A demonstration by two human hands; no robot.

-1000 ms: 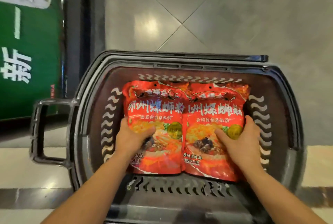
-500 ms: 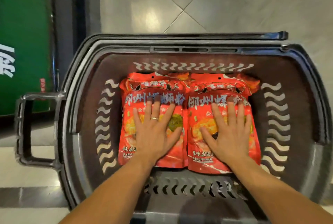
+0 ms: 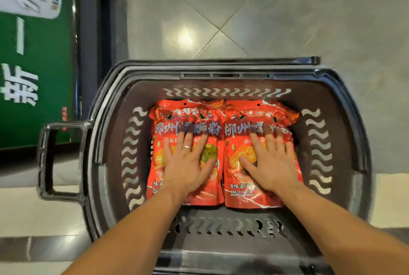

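Press evenly with palms centred so both packs seat level and don't ride up on each other. Left hand [image 3: 188,168] is flat with fingers spread, palm down on the left noodle pack [image 3: 188,117]; right hand [image 3: 272,164] does the same on the right noodle pack [image 3: 247,115]. Packs lie side by side under the hands, inside the grey basket [image 3: 110,141], with tiled floor [image 3: 243,20] beyond.

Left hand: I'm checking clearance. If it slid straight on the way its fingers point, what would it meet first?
The left hand lies flat on the left red packet, fingers pointing away. Past the packet's top edge, it would probably meet the basket's far wall first, though depth is unclear.
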